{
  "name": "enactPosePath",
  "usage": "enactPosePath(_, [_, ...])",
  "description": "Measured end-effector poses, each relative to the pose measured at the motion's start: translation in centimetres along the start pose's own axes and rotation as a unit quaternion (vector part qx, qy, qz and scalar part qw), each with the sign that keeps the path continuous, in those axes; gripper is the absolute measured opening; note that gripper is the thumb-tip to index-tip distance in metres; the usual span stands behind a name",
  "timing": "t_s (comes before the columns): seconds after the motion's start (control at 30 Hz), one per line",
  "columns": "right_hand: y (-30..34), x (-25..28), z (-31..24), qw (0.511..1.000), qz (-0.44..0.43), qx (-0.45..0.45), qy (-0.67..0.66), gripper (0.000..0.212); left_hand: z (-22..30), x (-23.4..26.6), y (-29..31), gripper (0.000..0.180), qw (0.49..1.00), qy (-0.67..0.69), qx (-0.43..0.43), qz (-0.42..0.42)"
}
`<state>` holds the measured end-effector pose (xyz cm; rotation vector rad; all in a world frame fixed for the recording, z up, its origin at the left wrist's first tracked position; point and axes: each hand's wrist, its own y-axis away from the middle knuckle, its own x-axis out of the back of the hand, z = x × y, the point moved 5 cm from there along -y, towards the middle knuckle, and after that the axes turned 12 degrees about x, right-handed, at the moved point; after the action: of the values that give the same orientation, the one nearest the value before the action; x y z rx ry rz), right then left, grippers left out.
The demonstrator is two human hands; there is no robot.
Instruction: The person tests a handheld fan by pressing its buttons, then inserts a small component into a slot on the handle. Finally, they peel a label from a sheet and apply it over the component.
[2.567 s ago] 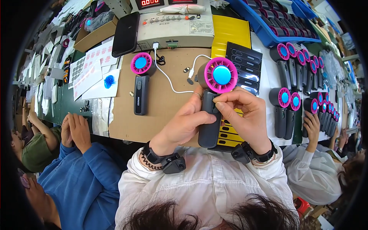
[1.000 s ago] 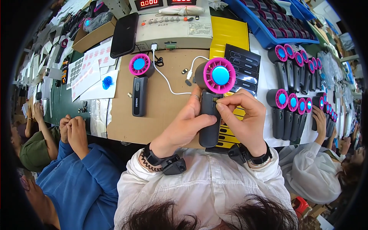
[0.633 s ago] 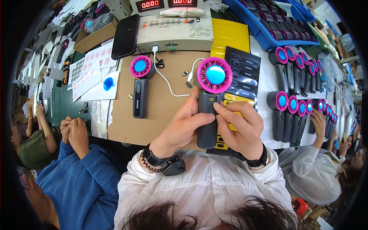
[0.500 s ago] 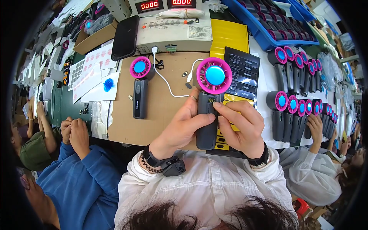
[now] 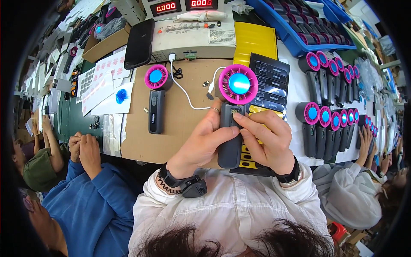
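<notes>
Upright in front of me stands a dark grey handheld fan (image 5: 229, 147) with a magenta grille and a shiny blue centre. My left hand (image 5: 201, 139) is wrapped round its handle, thumb across the front. My right hand (image 5: 269, 137) is closed at the handle's right edge, its index fingertip pressing just under a small lit display (image 5: 235, 111). Whether a thin film lies under that fingertip is too small to tell. A second fan (image 5: 156, 111) lies on the brown cardboard (image 5: 184, 73) to the left. Behind the held fan is a white cable plug (image 5: 211, 88).
A power supply (image 5: 192, 36) with red digits stands at the back, a black phone (image 5: 140, 43) leaning beside it. Label strips (image 5: 269, 81) lie right of the fan. Rows of fans (image 5: 314, 132) and a blue crate (image 5: 295, 47) fill the right. Co-workers sit on both sides.
My hands and the held fan have barely shifted; the right index fingertip sits slightly further left under the display. On the right, a co-worker's hand has moved along the row, away from me.
</notes>
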<state>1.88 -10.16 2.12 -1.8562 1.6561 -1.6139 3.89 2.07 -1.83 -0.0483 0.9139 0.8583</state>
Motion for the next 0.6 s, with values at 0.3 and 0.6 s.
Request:
enactPosePath(0.3, [2.0, -0.9, 2.1, 0.871, 0.115, -0.234, -0.417, 0.051, -0.4, 0.4, -0.3, 0.037, 0.99, 0.111, 0.046, -0.068])
enactPosePath(0.6, [-0.6, -0.4, 1.7, 0.843, 0.165, -0.333, -0.389, 0.07, -0.9, 0.1, -0.4, 0.032, 0.972, 0.194, 0.109, -0.074])
